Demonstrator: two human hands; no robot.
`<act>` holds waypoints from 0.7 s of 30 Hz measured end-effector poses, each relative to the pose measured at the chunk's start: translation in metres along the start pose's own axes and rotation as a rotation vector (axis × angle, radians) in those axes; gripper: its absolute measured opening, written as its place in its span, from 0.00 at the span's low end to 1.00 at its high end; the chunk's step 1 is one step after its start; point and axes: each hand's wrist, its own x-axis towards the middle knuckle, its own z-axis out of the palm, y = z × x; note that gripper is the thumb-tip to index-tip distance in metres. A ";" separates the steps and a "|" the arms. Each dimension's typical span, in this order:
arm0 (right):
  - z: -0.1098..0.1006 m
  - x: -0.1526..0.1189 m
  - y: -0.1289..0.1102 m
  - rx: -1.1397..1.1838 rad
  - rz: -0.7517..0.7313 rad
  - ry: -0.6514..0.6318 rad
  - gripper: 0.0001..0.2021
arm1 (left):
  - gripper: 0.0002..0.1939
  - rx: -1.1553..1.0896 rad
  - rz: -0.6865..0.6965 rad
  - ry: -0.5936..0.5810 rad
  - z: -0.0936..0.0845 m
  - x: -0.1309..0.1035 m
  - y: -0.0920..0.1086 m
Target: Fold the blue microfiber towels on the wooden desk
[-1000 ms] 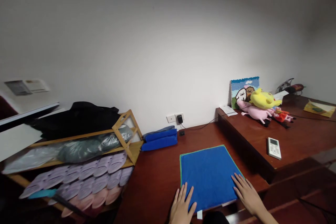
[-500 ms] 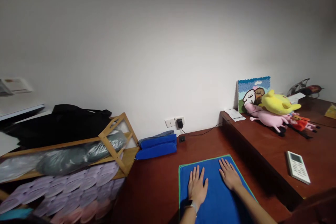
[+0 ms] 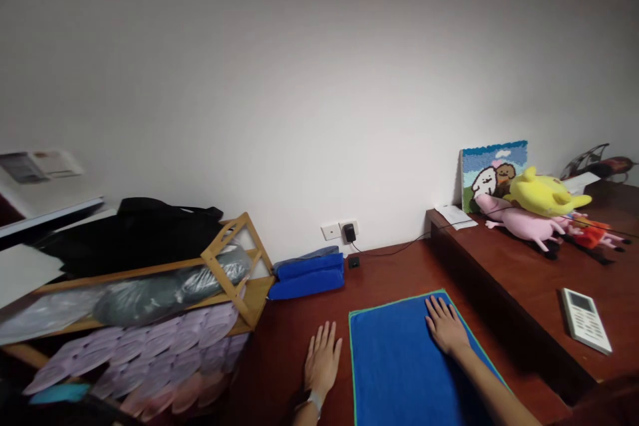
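Observation:
A blue cloth with a green edge lies spread flat on the reddish-brown table. My right hand rests flat on the cloth near its far right corner, fingers stretched out. To the left of the cloth, my left hand is over the bare wood, palm down with its fingers apart and holding nothing. A watch and a bracelet circle the left wrist. The near end of the cloth runs out of view at the bottom.
Folded blue cloths lie by the wall near a plugged-in black adapter. A wooden rack with slippers stands left. On the raised surface at right are plush toys, a picture and a white remote.
My left hand has moved left, off the blue cloth and onto the table. My right hand stays on the cloth. The view has shifted slightly, so the surroundings sit further right.

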 end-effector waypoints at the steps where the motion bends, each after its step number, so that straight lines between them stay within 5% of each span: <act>1: 0.003 -0.009 -0.009 -0.004 0.027 0.046 0.31 | 0.31 0.018 -0.038 0.020 -0.002 -0.008 -0.021; 6: 0.065 -0.086 -0.068 0.055 0.021 0.250 0.30 | 0.31 0.111 -0.225 0.107 -0.009 -0.048 -0.116; 10: 0.107 -0.117 -0.098 0.073 0.031 0.215 0.34 | 0.31 0.103 -0.305 0.112 -0.013 -0.058 -0.137; 15: 0.090 -0.090 -0.105 0.044 0.081 0.199 0.37 | 0.32 0.140 -0.297 0.071 -0.015 -0.055 -0.131; 21: 0.055 -0.016 -0.084 0.006 0.123 0.096 0.37 | 0.33 0.085 -0.297 0.059 -0.003 -0.054 -0.145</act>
